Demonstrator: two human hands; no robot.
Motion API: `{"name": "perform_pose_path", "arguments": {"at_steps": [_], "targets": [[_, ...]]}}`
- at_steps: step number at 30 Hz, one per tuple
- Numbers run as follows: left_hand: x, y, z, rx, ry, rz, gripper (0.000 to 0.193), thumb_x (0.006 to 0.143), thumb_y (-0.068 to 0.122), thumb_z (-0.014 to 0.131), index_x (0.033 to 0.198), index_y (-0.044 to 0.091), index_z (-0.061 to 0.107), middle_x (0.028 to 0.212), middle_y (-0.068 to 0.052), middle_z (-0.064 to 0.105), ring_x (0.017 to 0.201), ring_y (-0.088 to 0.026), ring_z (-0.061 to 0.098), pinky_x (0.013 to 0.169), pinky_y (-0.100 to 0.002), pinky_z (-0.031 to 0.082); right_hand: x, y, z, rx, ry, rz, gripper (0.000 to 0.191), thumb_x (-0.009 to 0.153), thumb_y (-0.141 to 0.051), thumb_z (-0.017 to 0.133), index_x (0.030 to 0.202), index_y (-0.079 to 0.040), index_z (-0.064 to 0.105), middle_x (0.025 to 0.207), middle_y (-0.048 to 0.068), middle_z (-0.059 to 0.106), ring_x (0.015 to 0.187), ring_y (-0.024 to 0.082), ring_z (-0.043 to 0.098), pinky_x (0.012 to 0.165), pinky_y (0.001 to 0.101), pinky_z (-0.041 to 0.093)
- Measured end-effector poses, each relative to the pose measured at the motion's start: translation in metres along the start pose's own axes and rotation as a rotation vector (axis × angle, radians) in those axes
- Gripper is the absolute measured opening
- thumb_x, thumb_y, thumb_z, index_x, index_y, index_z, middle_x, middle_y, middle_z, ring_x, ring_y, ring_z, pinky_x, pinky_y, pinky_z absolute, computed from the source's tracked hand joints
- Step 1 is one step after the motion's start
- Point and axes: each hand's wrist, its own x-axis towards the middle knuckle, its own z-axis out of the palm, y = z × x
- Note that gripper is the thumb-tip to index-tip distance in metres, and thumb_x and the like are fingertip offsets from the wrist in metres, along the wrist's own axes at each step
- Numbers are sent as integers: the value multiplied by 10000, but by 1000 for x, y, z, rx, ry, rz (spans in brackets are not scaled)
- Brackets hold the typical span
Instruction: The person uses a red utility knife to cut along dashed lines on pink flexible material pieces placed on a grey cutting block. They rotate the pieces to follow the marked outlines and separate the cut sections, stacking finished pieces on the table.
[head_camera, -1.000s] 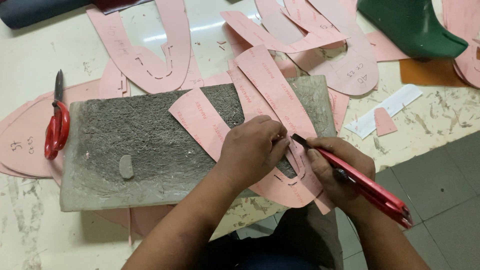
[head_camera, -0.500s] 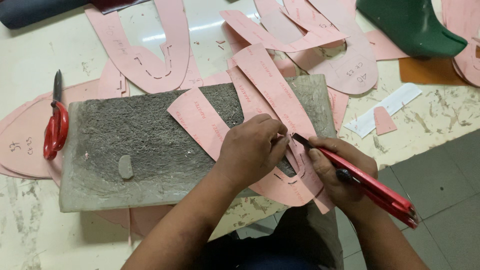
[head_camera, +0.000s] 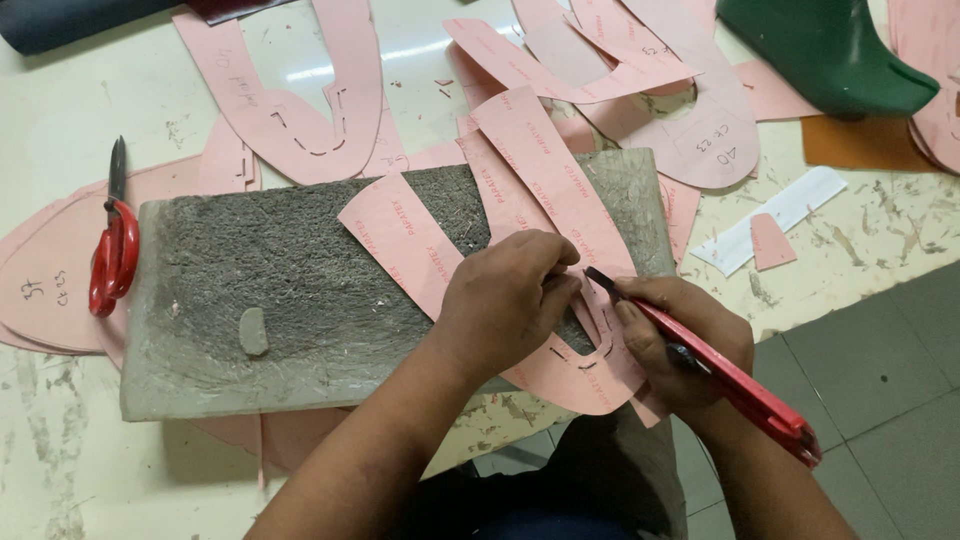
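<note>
Almost nothing has changed since the earlier pictures: both hands sit in the same spot on the rough grey cutting slab (head_camera: 300, 290), and the knife tip has only crept a tiny bit along the cut.

The left hand (head_camera: 505, 300) is curled, fingers pressed down on the pink paper pattern piece (head_camera: 420, 245) that lies across the right half of the slab. The right hand (head_camera: 680, 340) is closed tight around the red utility knife (head_camera: 730, 380), at the slab's right front corner. The dark blade tip touches the pink piece just beside the left hand's fingertips. The knife's red handle sticks out past the slab, over the edge of the desk (head_camera: 60, 120).

I count one slab, one knife and two hands. One pair of red-handled scissors (head_camera: 112, 250) lies touching the slab's left edge, blades pointing away from the person. One small grey scrap (head_camera: 253, 331) rests on the slab near its front left. One dark green shoe form (head_camera: 820, 50) stands well behind the slab, to the right. One white paper strip (head_camera: 770, 220) and one orange sheet (head_camera: 860, 140) lie to the right of the slab. Many more pink pattern pieces (head_camera: 290, 100) are spread behind and under the slab; they overlap too much to count exactly.
</note>
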Motion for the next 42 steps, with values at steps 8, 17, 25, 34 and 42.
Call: {"name": "perform_pose_path", "arguments": {"at_steps": [8,17,25,34,42], "targets": [[3,-4,4,-28,12,-7,167,876,117,779,948,54,642,871,-80,684,755,-219,721,658,-330,563,5,5,-2,43,-5,-15,213,954,-61,697,1138,44,717,1066,159,766,965,178,752,864,284,609],[4,-5,5,-37,33,12,191,875,114,784,903,63,602,831,-87,653,729,-247,692,634,-349,540,5,7,-1,71,-7,23,208,948,-69,690,1121,44,719,1043,157,768,949,174,751,864,287,607],[6,-9,6,-43,38,13,192,881,101,779,924,61,597,845,-93,646,741,-261,691,644,-358,537,9,7,-2,42,-39,49,207,942,-68,683,1110,47,723,1018,153,774,930,167,758,844,275,619],[12,-14,0,-86,-17,-6,325,834,137,758,1088,57,571,931,-100,676,850,-251,732,712,-365,576,15,10,1,45,-27,5,211,966,-71,689,1141,45,711,1068,160,767,974,173,770,860,286,636],[13,-17,-2,-27,-36,-55,235,881,130,755,1022,66,577,908,-92,685,837,-271,719,705,-386,555,14,7,3,31,-11,14,213,951,-64,695,1133,46,715,1031,165,770,912,172,757,813,278,616]]}}
